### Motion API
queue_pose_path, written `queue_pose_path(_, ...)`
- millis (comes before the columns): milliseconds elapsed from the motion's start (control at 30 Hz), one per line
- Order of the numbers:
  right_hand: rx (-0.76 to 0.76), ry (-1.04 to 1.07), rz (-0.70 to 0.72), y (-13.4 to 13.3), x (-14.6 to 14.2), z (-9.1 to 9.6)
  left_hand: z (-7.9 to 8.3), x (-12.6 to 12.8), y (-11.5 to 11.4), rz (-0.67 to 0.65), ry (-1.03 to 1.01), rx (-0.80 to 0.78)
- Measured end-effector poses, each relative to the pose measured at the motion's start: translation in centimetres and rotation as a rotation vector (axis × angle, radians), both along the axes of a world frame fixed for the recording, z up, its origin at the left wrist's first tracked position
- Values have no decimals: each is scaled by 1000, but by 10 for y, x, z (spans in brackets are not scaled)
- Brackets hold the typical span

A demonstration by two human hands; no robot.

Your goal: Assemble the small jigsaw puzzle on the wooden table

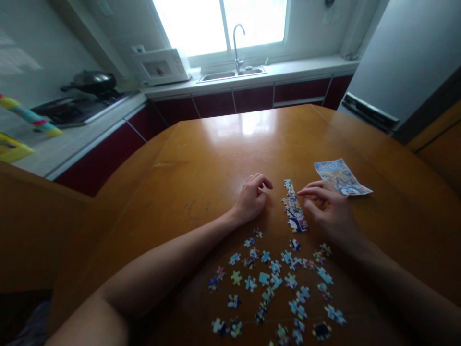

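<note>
A narrow strip of joined jigsaw pieces (294,209) lies on the wooden table between my two hands. Its left side shows knobs and notches; its right side looks straight. My right hand (327,206) is just to the right of the strip, index fingertip close to its edge, thumb and fingers apart, with nothing visible in them. To the left, my left hand (252,197) rests on its side, fingers loosely bent and apart, holding nothing. Many loose jigsaw pieces (264,278) are scattered nearer to me, between my forearms. Beyond my right hand lies a creased printed picture sheet (340,175).
The brown wooden table (201,163) fills the middle. Behind it stand a counter with a sink (219,76), a faucet (236,48) and a white microwave (162,66). A stove with a pan (93,81) is at left, a grey refrigerator (399,57) at right.
</note>
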State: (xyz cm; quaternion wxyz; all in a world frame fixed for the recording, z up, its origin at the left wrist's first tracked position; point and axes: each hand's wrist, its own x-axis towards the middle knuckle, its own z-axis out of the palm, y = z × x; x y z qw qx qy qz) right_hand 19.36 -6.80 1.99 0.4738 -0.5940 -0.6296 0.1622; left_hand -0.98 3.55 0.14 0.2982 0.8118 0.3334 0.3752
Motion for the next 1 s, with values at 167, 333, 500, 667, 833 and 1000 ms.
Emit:
queue_pose_path(167,13,2,-32,2,5,1,-1,0,0,-9,-27,3)
queue_pose_path(333,19,7,-36,6,14,1,0,-1,2,-7,-5,11)
queue_pose_path(500,14,-18,-12,7,20,2,0,-1,2,-10,14,-5)
queue_pose_path(667,3,-35,2,5,19,3,1,-1,2,-17,17,-17)
queue_pose_path(833,-23,-72,26,5,19,7,1,-1,1,-16,21,-12)
queue_pose_path(1000,-298,-288,238,-12,29,27,2,-1,1,-15,22,-9)
